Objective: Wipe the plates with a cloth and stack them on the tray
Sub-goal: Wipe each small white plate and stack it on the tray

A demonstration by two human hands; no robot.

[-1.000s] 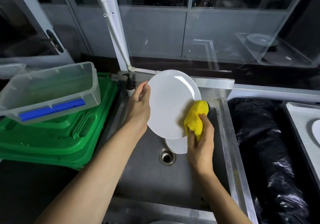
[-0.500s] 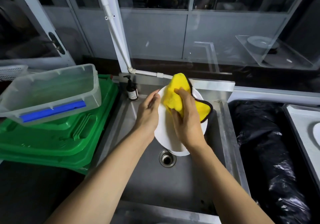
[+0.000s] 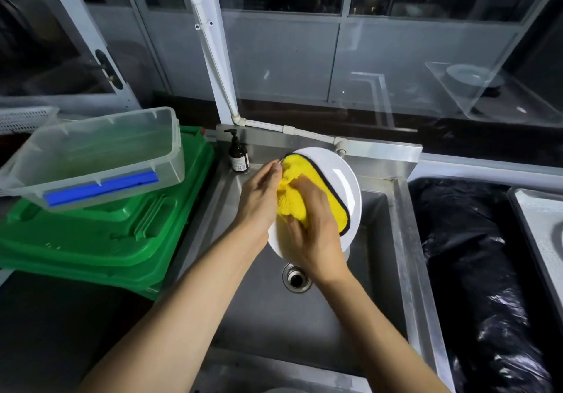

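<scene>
Left hand and right hand meet above the steel sink; green crates on its left carry a clear tub. Left fingers curl round the tilted white plate at its left rim. Right fingers, curled, bunch the yellow cloth against its face. A soap bottle stands at the sink's far-left corner.

Left of me, a clear tub sits on green lids. A pump bottle stands beside the sink.
</scene>
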